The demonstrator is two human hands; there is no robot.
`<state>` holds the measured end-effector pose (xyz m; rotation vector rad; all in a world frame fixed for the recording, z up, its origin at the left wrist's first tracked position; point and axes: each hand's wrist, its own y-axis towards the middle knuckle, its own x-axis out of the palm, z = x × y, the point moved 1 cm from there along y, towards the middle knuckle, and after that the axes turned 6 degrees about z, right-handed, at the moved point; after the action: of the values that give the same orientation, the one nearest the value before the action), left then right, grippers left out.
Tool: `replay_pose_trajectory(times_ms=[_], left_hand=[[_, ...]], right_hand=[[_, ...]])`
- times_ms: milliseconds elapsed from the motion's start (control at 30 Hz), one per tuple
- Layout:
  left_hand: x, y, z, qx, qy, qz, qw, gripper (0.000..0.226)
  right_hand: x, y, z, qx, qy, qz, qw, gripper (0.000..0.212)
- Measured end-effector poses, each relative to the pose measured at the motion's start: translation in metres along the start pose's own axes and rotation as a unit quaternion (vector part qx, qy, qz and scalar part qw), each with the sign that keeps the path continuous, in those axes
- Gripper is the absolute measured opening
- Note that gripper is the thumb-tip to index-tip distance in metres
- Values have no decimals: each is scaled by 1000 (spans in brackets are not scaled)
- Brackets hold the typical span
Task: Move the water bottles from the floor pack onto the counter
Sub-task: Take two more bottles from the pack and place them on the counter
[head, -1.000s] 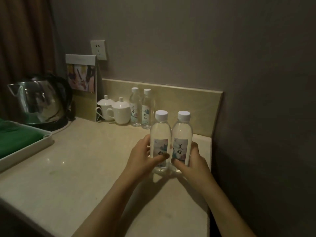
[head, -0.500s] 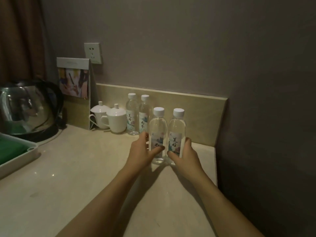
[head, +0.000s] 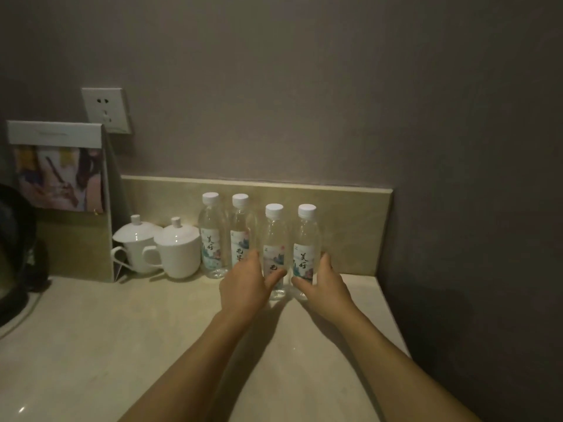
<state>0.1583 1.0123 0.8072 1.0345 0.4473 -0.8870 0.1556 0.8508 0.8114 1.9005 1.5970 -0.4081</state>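
Left hand (head: 243, 287) is gripping the left front bottle (head: 275, 254), thumb curling across the label, fingers wrapping the far side. Right hand (head: 323, 284) is gripping the right front bottle (head: 306, 251) the same way, mirrored. Both grips are sitting low on the bodies, near the bases, probably to keep the bottles upright while they are being set down.

Both held bottles are standing upright, side by side, just about touching each other, at 12 o'clock from the wearer, near the backsplash (head: 350, 208). Their bases look to be on or just above the counter (head: 91, 345); cannot tell which. Two more bottles are already standing at 11 o'clock: far-left bottle (head: 210, 236) and its neighbour (head: 240, 229), tight to the backsplash. The held pair seems to be getting lined up as a row extension to the right of these, slightly forward.

Two lidded white cups (head: 158, 248) are sitting at 10 o'clock, handles facing left-front. A card stand (head: 58, 166) is leaning at 10 o'clock behind them, a wall socket (head: 105, 109) above. Dark kettle edge (head: 12, 239) is showing at 9 o'clock.

Floor pack is not in view. Judgement: placement nearly done, letting go is next; pushing further could knock the neighbour bottle, since the left hand is right beside it.
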Motion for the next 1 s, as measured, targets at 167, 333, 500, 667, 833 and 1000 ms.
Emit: replay_pose_trajectory(times_ms=[167,333,500,667,833,1000], left_hand=[[-4,9,0,44,18,-33,998,51],[-20,13,7,96,185,-87,974,58],[-19,10,9,88,203,-89,971,54],[-13,13,8,82,197,-74,974,47],[-8,16,7,75,179,-75,978,46],[-8,21,4,75,183,-66,978,47]], right_hand=[[4,0,-3,12,-10,7,1000,51],[7,0,-2,12,-9,23,1000,55],[12,3,2,14,-10,34,999,54],[16,11,5,11,-34,34,999,57],[19,21,3,6,-59,31,998,54],[21,29,1,-4,-63,29,998,56]])
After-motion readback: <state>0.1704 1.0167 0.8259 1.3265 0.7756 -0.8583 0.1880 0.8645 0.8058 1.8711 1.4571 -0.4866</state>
